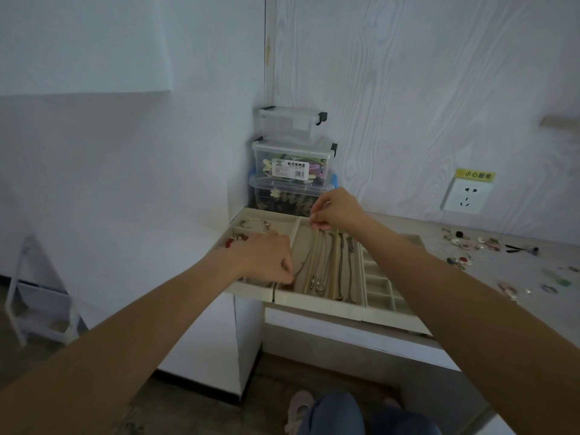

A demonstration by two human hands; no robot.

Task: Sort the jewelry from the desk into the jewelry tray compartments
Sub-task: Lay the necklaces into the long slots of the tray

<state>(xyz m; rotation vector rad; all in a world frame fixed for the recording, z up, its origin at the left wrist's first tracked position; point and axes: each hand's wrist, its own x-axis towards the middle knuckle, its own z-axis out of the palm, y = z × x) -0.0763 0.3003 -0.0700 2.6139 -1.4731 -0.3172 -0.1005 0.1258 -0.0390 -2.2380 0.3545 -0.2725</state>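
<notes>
The left hand [266,259] pinches the near end of a thin dark necklace chain [303,265] and the right hand [337,210] seemingly pinches its far end (too fine to confirm), stretching it over a long compartment of the beige sectioned jewelry tray [317,304]. Loose jewelry pieces [464,246] lie scattered on the pale desk [518,277] to the right.

Far side of jewelry tray [317,301] was blocked by stacked clear storage boxes [293,158] in the wall corner. Left long compartment was occupied at both ends: left hand [268,262] at the near end, right hand [334,210] at the far end, a thin chain [303,265] apparently stretched between them. Neighbouring slots were narrowed by upright dividers [314,259] and laid necklaces [343,265]. Small right-hand cells [381,285] were left open from above. Desk [502,309] to the right was strewn with loose pieces [464,244], with bare patches between. Near edge was unobstructed.
</notes>
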